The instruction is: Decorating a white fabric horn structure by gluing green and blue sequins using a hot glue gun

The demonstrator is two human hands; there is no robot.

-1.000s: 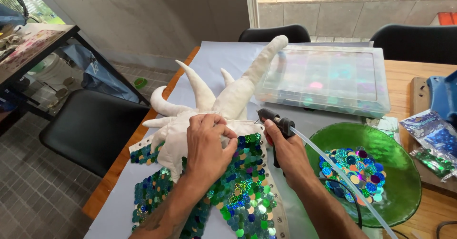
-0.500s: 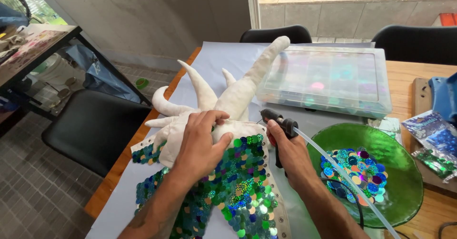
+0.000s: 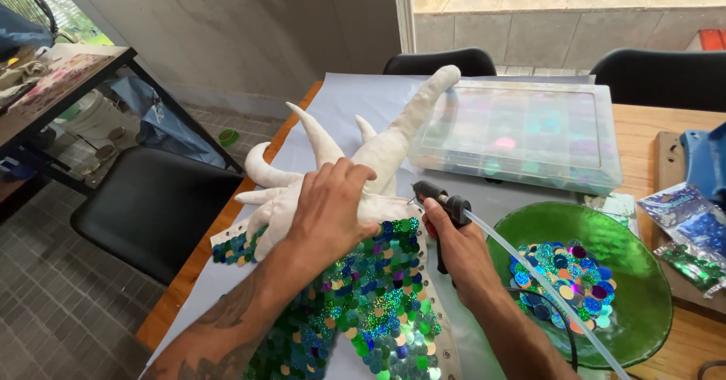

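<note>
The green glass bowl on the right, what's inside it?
The green glass bowl holds a heap of round sequins in blue, green and orange. The glue stick of the glue gun in the right hand crosses over them, hiding a few.

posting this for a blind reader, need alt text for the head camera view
The left hand presses on a white horned fabric figure part-covered in green and blue sequins, while the right hand grips a black glue gun beside it. To the right sit a green glass bowl of sequins and a clear compartment box.
</note>
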